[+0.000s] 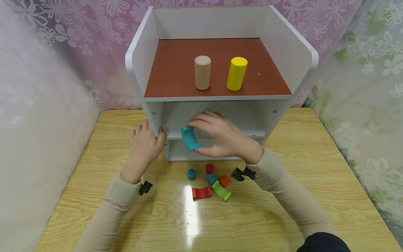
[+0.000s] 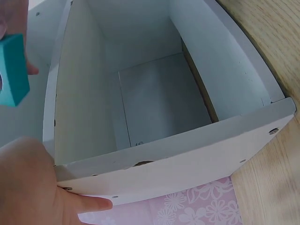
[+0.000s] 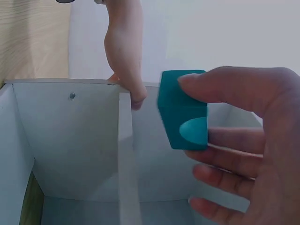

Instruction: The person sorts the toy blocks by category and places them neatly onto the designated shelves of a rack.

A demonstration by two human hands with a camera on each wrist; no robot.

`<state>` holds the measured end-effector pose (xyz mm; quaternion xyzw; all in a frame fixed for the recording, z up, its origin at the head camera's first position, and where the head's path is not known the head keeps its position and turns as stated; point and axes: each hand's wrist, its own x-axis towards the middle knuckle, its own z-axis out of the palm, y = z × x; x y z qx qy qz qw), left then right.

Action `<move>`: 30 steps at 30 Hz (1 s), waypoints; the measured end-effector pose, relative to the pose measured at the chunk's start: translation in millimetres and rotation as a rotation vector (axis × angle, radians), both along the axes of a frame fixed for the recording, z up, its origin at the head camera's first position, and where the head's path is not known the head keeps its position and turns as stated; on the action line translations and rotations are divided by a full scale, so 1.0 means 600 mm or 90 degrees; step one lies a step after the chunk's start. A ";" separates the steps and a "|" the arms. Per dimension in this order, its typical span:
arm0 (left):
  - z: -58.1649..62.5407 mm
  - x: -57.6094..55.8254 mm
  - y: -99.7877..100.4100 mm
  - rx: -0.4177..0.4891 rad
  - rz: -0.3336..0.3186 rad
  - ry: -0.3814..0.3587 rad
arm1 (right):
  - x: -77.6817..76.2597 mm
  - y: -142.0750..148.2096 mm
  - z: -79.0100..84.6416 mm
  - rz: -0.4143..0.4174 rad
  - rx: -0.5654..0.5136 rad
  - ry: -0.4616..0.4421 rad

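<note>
My right hand (image 1: 225,134) pinches a teal arch-shaped block (image 1: 190,138) between thumb and fingers, in front of the small white shelf unit (image 1: 220,98). In the right wrist view the block (image 3: 180,112) shows its flat faces and part of its curved cutout, with the thumb on one end. My left hand (image 1: 145,145) grips the left side panel of the shelf unit, thumb on the inner side and fingers outside. In the left wrist view that hand (image 2: 33,183) holds the panel's front edge, and the teal block (image 2: 13,70) appears at the left.
On the brown top board stand a plain wooden cylinder (image 1: 202,72) and a yellow cylinder (image 1: 237,74). Before the shelf lie a blue ball (image 1: 191,174), a red arch block (image 1: 202,193), a green arch block (image 1: 221,191) and several small red, blue and orange pieces on the wooden table (image 1: 252,224).
</note>
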<state>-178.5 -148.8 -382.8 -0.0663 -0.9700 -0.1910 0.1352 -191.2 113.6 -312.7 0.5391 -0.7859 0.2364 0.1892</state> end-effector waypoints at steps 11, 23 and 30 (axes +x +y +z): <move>0.003 0.002 0.000 -0.004 0.003 -0.013 | -0.022 -0.013 -0.017 -0.109 -0.053 -0.099; 0.003 0.002 0.000 0.002 0.000 0.003 | -0.036 -0.032 -0.027 -0.186 -0.010 -0.170; 0.003 0.001 0.001 0.001 0.003 -0.005 | -0.043 -0.034 -0.031 -0.197 0.000 -0.184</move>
